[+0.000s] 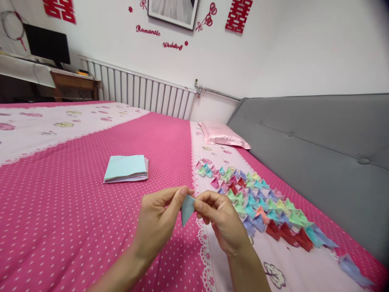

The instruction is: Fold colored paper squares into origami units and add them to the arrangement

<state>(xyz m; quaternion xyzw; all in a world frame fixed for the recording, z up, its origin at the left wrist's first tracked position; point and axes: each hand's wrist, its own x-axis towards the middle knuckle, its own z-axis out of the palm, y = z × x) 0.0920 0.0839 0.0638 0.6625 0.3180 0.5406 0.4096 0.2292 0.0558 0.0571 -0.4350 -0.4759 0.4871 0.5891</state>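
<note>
Above the pink dotted bedspread (75,211), my left hand (158,221) and my right hand (220,219) pinch a small folded light-blue paper piece (187,209) between their fingertips. Both hands are closed on it, the left from the left side, the right from the right. To the right of my hands lie several rows of folded paper pieces (258,202) in red, green, blue, pink and purple. A stack of square paper sheets (126,168) with a pale blue top sheet rests on the bed farther back on the left.
A pink satin pillow (223,136) lies by the grey upholstered headboard (319,150) on the right. A white radiator (139,91) runs along the far wall. A desk with a dark monitor (47,44) stands at the back left.
</note>
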